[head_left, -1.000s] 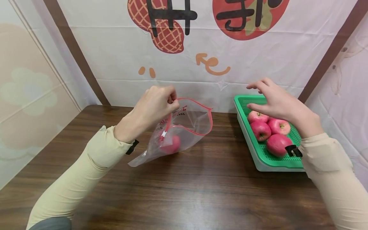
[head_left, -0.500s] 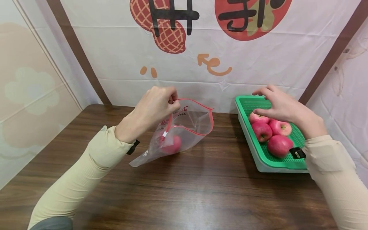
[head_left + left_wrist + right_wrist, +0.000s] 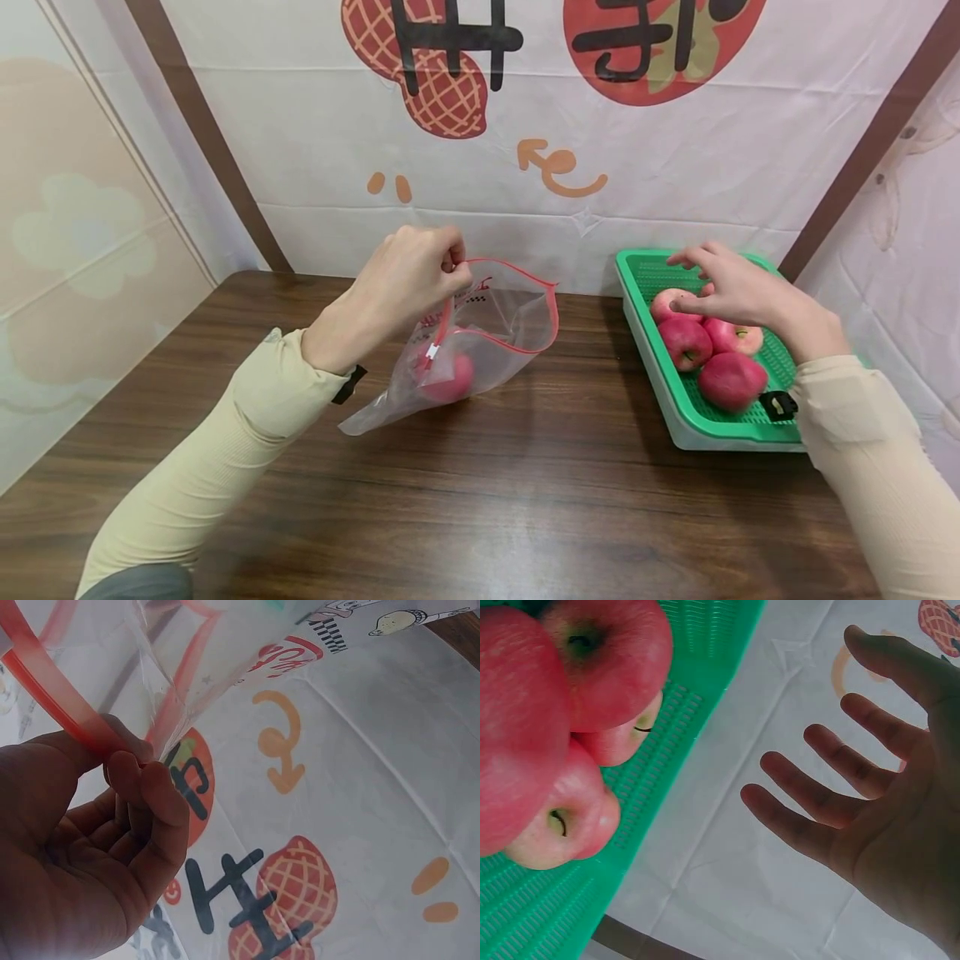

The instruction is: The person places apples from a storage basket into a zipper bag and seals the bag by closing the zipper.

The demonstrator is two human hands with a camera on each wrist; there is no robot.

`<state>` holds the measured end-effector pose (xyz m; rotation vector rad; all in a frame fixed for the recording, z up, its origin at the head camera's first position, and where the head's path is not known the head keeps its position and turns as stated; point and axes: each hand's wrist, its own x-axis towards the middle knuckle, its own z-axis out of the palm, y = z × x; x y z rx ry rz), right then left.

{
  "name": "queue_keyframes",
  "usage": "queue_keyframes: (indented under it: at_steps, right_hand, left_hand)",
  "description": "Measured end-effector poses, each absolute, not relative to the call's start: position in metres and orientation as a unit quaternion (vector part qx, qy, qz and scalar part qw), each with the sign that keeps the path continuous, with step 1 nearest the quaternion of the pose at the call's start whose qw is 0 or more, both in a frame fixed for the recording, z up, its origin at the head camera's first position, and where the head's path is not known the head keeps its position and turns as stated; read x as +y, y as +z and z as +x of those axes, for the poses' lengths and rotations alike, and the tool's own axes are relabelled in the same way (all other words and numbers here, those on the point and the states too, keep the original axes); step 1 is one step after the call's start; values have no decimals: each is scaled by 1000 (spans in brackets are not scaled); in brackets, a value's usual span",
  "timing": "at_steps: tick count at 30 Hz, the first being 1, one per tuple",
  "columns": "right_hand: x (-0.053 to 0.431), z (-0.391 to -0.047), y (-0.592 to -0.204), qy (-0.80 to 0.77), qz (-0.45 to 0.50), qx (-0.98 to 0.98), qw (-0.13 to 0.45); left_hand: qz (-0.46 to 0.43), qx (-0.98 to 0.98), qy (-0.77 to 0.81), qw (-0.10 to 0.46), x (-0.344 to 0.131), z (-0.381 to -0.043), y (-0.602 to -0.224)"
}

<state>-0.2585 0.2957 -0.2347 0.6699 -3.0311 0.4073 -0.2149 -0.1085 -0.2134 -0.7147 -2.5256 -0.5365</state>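
Observation:
My left hand [image 3: 412,271] pinches the red-edged rim of a clear zip bag [image 3: 498,321] between thumb and fingers, as the left wrist view also shows. The bag's mouth gapes toward the right, and a white slider [image 3: 432,352] sits on its red zip. Inside the bag lies one red apple [image 3: 450,379], seen through the plastic. Over the green basket [image 3: 678,417] hovers my right hand [image 3: 738,287], fingers spread and loosely bent, holding nothing. Several red apples [image 3: 733,382] rest in that basket. In the right wrist view the fingers [image 3: 802,814] stand apart from the apples [image 3: 615,660].
The basket has a pale outer shell and stands at the right of the brown wooden table [image 3: 480,500]. A white printed cloth [image 3: 480,183] hangs right behind the table. Another pale cloth [image 3: 90,250] hangs at the left.
My right hand has come down and slightly right, lower over the apples in the basket. The left hand keeps its pinch on the bag, nearly unmoved.

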Motion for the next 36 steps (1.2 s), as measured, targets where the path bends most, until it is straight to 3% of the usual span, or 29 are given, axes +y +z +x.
queue_keyframes:
  at_steps: [36]
  right_hand:
    - [299, -276, -272, 101, 200, -971, -80]
  left_hand:
    - [-254, -921, -196, 218, -109, -215, -217]
